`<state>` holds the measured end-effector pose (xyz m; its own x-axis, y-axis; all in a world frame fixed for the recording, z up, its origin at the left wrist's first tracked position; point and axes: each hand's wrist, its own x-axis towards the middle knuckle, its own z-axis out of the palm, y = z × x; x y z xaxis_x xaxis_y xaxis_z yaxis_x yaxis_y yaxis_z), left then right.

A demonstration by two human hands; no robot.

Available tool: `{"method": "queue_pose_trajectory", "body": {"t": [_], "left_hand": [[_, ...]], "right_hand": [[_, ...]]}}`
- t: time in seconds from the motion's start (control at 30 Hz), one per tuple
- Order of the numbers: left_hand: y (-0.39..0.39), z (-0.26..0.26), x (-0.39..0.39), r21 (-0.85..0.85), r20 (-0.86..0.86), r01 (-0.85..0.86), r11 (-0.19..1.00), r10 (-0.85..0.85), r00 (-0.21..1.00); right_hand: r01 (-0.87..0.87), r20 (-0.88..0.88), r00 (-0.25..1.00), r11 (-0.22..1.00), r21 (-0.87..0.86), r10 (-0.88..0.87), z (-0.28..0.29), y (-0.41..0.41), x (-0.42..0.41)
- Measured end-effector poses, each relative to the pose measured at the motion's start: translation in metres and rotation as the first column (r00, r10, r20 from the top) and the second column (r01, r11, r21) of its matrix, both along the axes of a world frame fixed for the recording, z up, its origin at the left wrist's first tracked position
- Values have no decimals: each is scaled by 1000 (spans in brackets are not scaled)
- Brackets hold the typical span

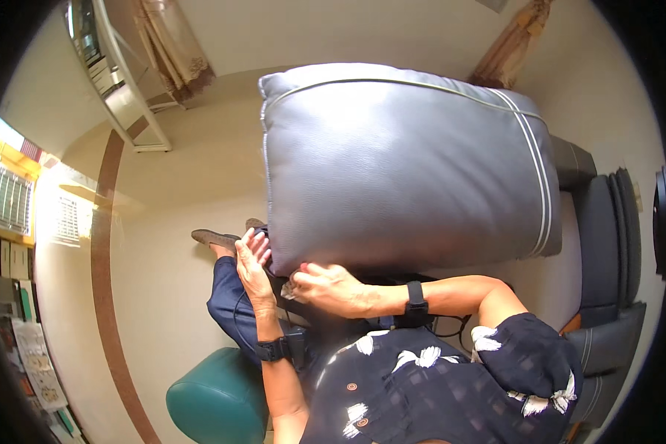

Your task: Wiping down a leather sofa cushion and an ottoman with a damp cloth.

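A large dark grey leather cushion (399,172), with a double line of pale stitching and a long piping seam, takes up the middle of the view before me. My left hand (252,269) is beside its near left corner, palm turned toward the cushion and fingers apart, with nothing in it. Close to that same corner, my right hand (330,291) is closed around a small crumpled piece, perhaps cloth (288,289). The fingertips of my right hand are partly hidden, and whether they touch the leather is hard to tell. Each wrist wears a black strap.
A green padded stool or bolster (219,397) is at lower left. Dark grey sofa sections (608,244) line the right side. A white-framed mirror (139,105) stands at upper left. Shelves with papers (39,361) run along the left edge. A black cable (452,333) loops near my waist.
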<state>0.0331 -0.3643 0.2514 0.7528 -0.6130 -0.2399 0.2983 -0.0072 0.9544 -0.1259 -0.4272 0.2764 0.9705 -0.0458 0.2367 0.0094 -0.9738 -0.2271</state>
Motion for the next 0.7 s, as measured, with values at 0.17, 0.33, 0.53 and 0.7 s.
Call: {"method": "queue_pose_trajectory", "body": {"t": [0.17, 0.33, 0.53, 0.7], "left_hand": [[1, -17, -1, -85, -85, -72, 994, 65, 994], [-6, -28, -1, -203, -104, -68, 977, 48, 993], [-9, -14, -9, 93, 216, -50, 994, 29, 976], [-19, -7, -15, 284, 514, -37, 958, -120, 849]], "right_hand": [[-152, -95, 984, 988, -29, 149, 40, -8, 44], [-180, -134, 977, 980, -89, 167, 49, -46, 75], [-12, -112, 993, 917, -398, -35, 66, -158, 119], [317, 164, 947, 895, -315, -277, 77, -298, 93]]}}
